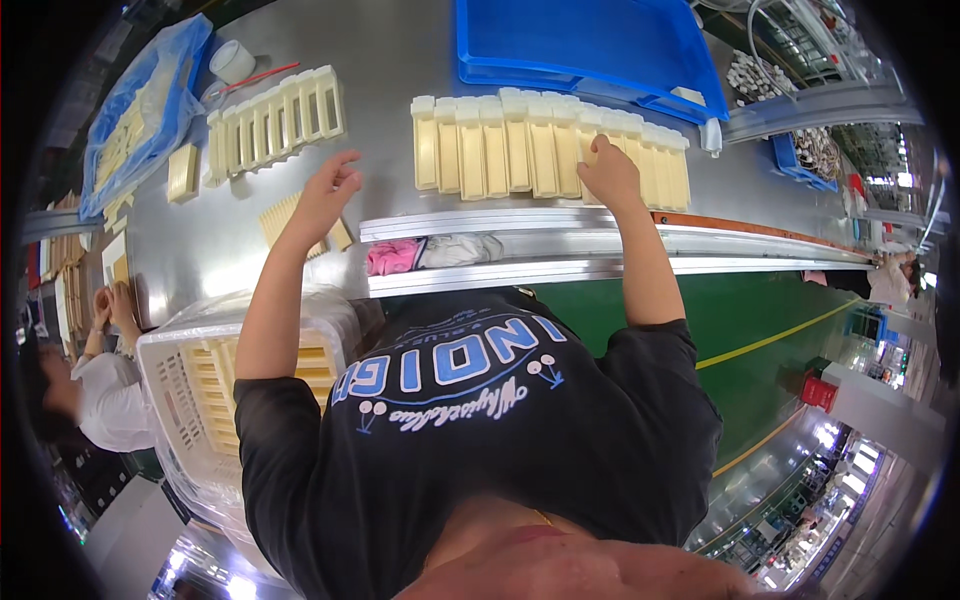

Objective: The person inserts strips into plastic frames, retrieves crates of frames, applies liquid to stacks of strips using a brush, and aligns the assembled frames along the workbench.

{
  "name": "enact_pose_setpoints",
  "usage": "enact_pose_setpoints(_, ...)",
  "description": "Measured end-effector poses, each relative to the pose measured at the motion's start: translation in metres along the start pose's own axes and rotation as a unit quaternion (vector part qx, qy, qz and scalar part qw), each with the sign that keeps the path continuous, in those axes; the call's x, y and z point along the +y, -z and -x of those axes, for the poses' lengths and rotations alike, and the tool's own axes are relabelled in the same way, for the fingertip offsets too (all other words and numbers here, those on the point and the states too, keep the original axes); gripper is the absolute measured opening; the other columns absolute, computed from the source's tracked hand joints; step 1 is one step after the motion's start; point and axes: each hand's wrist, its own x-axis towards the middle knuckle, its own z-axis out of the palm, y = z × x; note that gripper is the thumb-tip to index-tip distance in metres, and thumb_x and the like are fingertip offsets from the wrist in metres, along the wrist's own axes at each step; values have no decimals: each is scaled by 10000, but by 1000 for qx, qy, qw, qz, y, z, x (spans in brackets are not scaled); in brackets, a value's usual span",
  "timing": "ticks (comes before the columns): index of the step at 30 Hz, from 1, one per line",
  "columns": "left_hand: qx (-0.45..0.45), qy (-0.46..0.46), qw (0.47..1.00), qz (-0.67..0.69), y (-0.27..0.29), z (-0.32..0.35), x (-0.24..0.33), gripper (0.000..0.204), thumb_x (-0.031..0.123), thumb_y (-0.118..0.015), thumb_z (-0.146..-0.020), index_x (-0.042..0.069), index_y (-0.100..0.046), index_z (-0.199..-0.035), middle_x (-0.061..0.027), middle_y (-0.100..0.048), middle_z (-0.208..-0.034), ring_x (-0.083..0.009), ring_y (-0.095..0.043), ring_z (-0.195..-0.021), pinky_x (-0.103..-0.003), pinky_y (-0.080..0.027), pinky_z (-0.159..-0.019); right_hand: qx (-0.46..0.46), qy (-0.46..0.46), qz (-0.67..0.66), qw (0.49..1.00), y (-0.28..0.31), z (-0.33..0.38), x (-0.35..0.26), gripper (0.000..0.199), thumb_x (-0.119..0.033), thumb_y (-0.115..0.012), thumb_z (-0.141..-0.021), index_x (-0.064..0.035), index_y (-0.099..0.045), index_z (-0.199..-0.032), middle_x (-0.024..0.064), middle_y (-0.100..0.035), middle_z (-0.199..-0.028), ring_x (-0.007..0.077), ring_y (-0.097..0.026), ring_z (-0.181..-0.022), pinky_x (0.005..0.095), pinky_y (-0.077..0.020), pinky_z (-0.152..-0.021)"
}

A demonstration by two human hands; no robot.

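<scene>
A row of cream plastic, box-shaped housings with white ends point(500, 150) stands side by side on the metal table ahead of me. My right hand point(610, 175) is at this row, right of its middle, with bent fingers closed on one housing. Its grip is partly hidden by the hand itself. My left hand point(328, 195) is over the table left of the row, fingers apart and holding nothing. Beyond it stands a second group of cream open-frame pieces point(275, 120). Flat ribbed cream pieces point(283, 218) lie close to my left wrist.
A blue tray point(590, 75) sits behind the row. At the left are a bag-lined blue bin point(150, 110), a white cup point(232, 62) and a red stick point(265, 75). Metal rails point(480, 222) edge the table. A white crate point(185, 400) stands near a co-worker point(110, 400).
</scene>
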Motion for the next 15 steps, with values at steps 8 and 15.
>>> enact_pose_setpoints(8, 70, 65, 995, 21, 49, 19, -20, 295, 202, -446, -838, 70, -455, -1101, -53, -551, -900, -123, -525, -818, -238, -409, -661, 32, 40, -27, 998, -10, -5, 2, 293, -239, -556, -683, -14, -525, -867, 162, -561, -818, 301, -543, -813, 384, -438, -695)
enact_pose_setpoints(15, 201, 136, 967, -72, 114, 28, -81, 332, 252, -484, -797, 47, -480, -1057, -66, -552, -855, -141, -525, -775, -265, -414, -652, 6, 183, -204, 962, -26, -5, -90, 254, -211, -543, -721, -24, -552, -892, 140, -580, -793, 255, -559, -734, 342, -440, -658)
